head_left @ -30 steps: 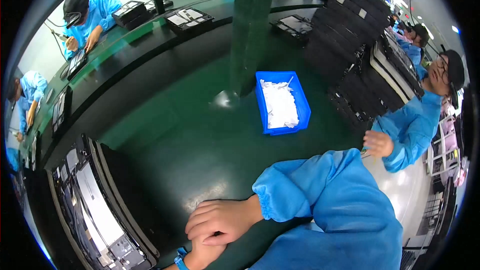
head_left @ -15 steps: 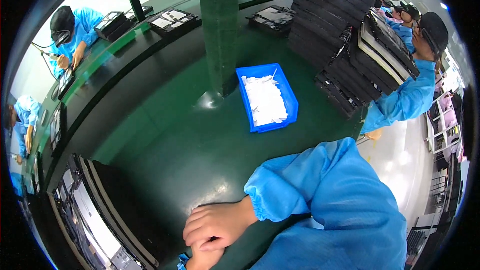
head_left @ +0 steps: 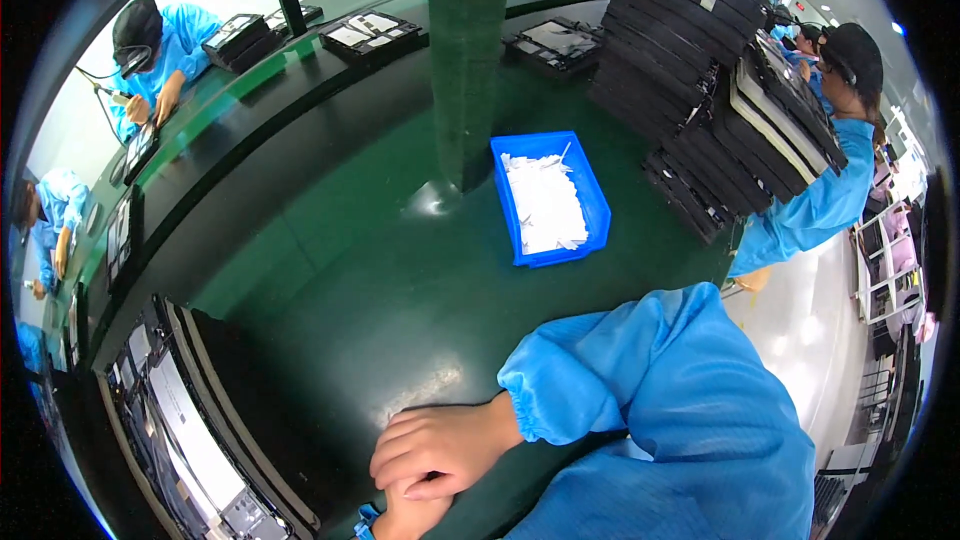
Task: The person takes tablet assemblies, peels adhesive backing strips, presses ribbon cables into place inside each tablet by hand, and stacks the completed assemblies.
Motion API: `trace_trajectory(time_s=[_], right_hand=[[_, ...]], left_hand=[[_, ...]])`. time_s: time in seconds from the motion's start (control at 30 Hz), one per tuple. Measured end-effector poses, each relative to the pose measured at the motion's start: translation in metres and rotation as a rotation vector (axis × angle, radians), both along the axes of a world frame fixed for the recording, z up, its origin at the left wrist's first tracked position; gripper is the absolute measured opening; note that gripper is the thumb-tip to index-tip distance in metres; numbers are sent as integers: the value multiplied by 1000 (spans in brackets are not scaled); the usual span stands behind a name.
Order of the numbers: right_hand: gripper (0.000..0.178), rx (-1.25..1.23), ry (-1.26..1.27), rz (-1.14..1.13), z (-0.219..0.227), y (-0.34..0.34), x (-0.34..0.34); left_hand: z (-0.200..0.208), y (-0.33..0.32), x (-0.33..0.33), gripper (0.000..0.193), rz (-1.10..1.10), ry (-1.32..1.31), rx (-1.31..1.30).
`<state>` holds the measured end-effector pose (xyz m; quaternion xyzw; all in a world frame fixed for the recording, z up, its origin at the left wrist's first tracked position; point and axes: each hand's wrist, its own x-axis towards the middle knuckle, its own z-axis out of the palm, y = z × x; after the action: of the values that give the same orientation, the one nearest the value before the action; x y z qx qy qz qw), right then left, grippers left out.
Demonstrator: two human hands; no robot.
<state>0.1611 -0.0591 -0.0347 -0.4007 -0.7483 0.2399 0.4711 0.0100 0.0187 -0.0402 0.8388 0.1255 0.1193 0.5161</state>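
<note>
My right hand (head_left: 440, 447), coming from a blue sleeve, lies at the lower middle with its fingers curled over my left hand (head_left: 408, 518). Only the part of the left hand near the wrist shows, and its fingers are hidden beneath the right one. A blue band (head_left: 367, 520) sits at the left wrist. Both hands rest at the near edge of the green tabletop (head_left: 370, 310). To their left stands a dark framed device part (head_left: 190, 440) with white and silver pieces. Beyond the hands is a blue bin (head_left: 598, 215) filled with small white strips (head_left: 545, 202).
A tall stack of black panels (head_left: 670, 60) rises at the far right, with more panels (head_left: 765, 135) leaning beside it. A green post (head_left: 465, 70) stands behind the bin. Device parts (head_left: 370, 30) line the curved conveyor (head_left: 290, 90). Co-workers in blue (head_left: 190, 40) sit left and right.
The view has shifted slightly, so the bin and post appear a little farther right. My hands keep the same clasped pose.
</note>
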Motion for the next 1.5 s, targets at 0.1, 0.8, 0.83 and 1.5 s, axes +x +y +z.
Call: trace_trajectory(time_s=[0.1,0.8,0.83,1.5], right_hand=[[24,-10,-2,3,0,-1,1],[24,-33,-21,17,-3,7,-4],[24,-37,-22,23,-2,7,-4],[31,-102,-1,30,2,12,-8]], left_hand=[[0,-2,-1,16,18,1,-4],[-6,2,-19,17,106,31,-27],[-6,2,-20,17,115,32,-32],[-44,-12,-8,19,301,0,-215]])
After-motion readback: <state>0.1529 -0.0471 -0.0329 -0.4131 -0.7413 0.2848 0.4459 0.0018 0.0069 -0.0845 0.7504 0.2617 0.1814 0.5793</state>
